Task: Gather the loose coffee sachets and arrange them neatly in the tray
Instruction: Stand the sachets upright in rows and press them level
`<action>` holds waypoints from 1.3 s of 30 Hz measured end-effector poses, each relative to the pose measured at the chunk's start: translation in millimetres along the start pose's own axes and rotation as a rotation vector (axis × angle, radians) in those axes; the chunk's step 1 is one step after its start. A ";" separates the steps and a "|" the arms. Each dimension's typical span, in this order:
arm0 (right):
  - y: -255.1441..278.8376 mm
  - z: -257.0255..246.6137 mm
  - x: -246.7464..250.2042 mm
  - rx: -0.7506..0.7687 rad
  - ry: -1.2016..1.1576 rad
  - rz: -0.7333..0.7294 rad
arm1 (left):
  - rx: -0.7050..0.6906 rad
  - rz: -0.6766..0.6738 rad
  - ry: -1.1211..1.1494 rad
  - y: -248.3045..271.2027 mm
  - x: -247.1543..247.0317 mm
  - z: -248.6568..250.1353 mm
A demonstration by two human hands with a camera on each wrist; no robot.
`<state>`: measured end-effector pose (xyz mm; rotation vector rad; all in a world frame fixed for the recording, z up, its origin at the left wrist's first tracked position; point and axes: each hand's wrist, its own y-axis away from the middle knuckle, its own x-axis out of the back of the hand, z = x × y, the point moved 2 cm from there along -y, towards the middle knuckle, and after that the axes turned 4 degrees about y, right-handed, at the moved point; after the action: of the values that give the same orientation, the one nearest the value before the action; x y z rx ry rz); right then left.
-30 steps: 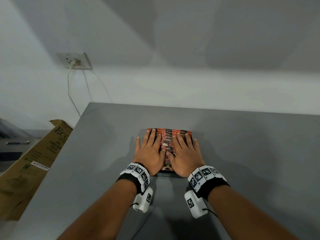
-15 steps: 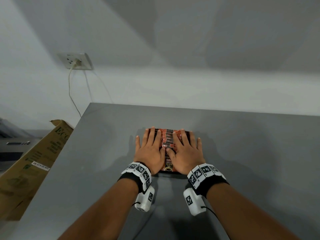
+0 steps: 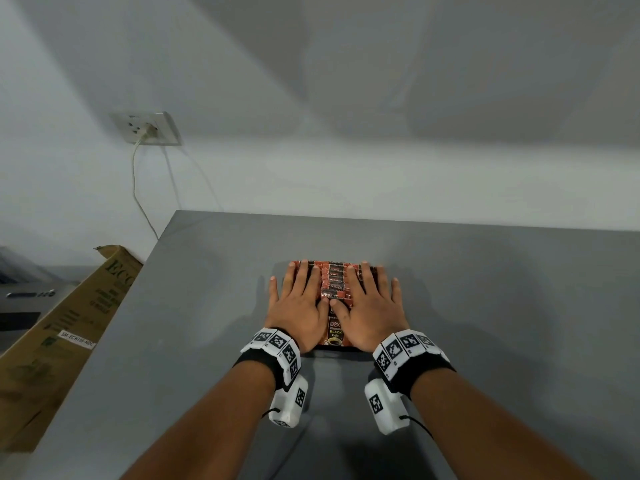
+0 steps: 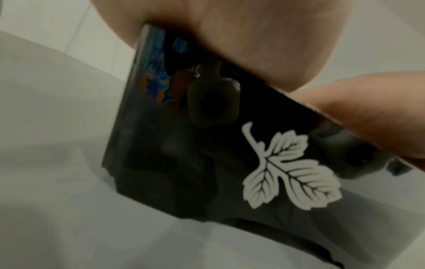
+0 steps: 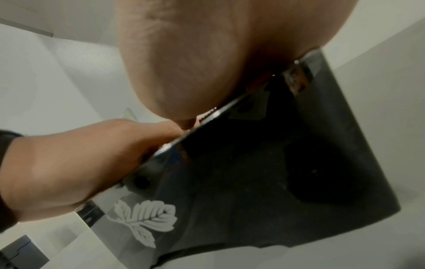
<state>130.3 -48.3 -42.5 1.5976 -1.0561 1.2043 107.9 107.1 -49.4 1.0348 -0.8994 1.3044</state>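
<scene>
Glossy black tray (image 4: 184, 154), shiny foil sachets (image 3: 334, 284), matt table (image 3: 502, 306).

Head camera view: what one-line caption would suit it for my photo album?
Both hands, left hand and right hand, press flat on red-and-black coffee sachets lined up in a dark tray on a grey table.

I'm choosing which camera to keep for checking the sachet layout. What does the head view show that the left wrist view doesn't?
Only the head view: the rows of red sachets on top, both hands laid flat over them, left hand and right hand, and the grey table.
Only the left wrist view: the white leaf print on the tray's side.
Both: the black tray under the left hand.
</scene>
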 end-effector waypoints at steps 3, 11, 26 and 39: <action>7.7 3.5 6.7 -0.020 -0.050 0.016 | 0.031 0.048 0.079 4.5 4.9 -2.7; 42.2 44.7 12.8 -0.274 -0.628 0.165 | 0.250 0.235 0.640 38.0 15.3 -31.0; 35.7 68.8 22.2 -0.349 -0.579 0.108 | 0.254 0.168 0.622 19.2 15.3 -12.0; 34.8 70.2 20.3 -0.319 -0.631 0.125 | 0.196 0.209 0.628 14.1 7.9 -8.2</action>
<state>118.9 -127.4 -30.1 1.7057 -1.6703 0.5574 94.1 117.1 -43.2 0.6147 -0.4103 1.7839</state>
